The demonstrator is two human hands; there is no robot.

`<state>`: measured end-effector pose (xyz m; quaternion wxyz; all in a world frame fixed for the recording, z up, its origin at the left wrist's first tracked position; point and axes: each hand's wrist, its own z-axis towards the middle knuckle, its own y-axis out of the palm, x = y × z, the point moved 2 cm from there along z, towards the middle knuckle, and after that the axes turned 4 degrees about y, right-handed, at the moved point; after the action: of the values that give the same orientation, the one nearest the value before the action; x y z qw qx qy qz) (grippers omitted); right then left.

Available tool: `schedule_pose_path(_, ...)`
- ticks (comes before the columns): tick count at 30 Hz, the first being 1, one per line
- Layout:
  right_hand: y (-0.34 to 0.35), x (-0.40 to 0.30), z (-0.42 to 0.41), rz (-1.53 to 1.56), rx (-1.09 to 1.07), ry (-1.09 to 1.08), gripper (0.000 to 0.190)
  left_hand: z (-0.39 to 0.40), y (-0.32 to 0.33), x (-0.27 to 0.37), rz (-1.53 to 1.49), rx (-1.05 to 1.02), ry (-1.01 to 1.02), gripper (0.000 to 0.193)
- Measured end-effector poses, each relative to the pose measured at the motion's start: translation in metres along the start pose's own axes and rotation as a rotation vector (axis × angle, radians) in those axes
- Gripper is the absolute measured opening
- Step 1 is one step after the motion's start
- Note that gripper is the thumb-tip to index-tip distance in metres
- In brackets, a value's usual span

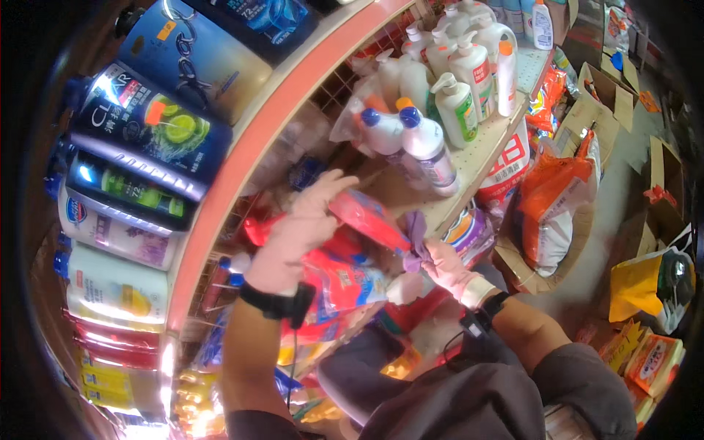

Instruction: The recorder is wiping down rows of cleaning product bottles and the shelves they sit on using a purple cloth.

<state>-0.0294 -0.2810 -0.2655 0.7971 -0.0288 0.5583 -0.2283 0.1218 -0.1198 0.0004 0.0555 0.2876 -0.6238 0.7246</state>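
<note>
My left hand (294,234), in a pale pink glove, grips the near end of a red plastic packet (371,219) between thumb and fingers. The packet is tilted above the lower shelf and somewhat blurred. My right hand (448,272), gloved the same way, holds a bunched purple cloth (415,242) against the packet's other end. Red and blue detergent bags (346,283) lie below the packet, partly covered by my left hand. Past my hands, two white bottles with blue caps, one of them a front bottle (432,151), stand on the perforated metal shelf (467,176).
A higher shelf with a red edge strip (247,148) curves along the left, bearing shampoo bottles (148,129). White pump bottles (456,110) crowd the shelf's far end. On the floor at right are an open carton (550,275) with an orange bag (555,203) and a yellow bag (632,291).
</note>
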Motion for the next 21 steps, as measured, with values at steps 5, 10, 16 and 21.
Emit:
schedule_pose_path(5, -0.006, -0.005, 0.006, 0.239, 0.125, 0.026, 0.042, -0.004, 0.026, 0.070, 0.254, 0.203, -0.700, 0.110)
schedule_pose_path(10, -0.032, -0.095, 0.057, 0.599, 0.131, 0.087, 0.066, -0.005, 0.074, 0.054, -0.086, 0.670, -0.839, 0.111)
schedule_pose_path(16, 0.003, -0.098, 0.077, 0.519, 0.050, -0.049, 0.056, 0.007, 0.089, 0.024, 0.006, 0.977, -0.751, 0.054)
schedule_pose_path(21, 0.019, -0.013, 0.027, 0.861, -0.131, 0.353, 0.038, -0.003, 0.088, 0.037, -0.231, 0.857, -0.564, 0.048)
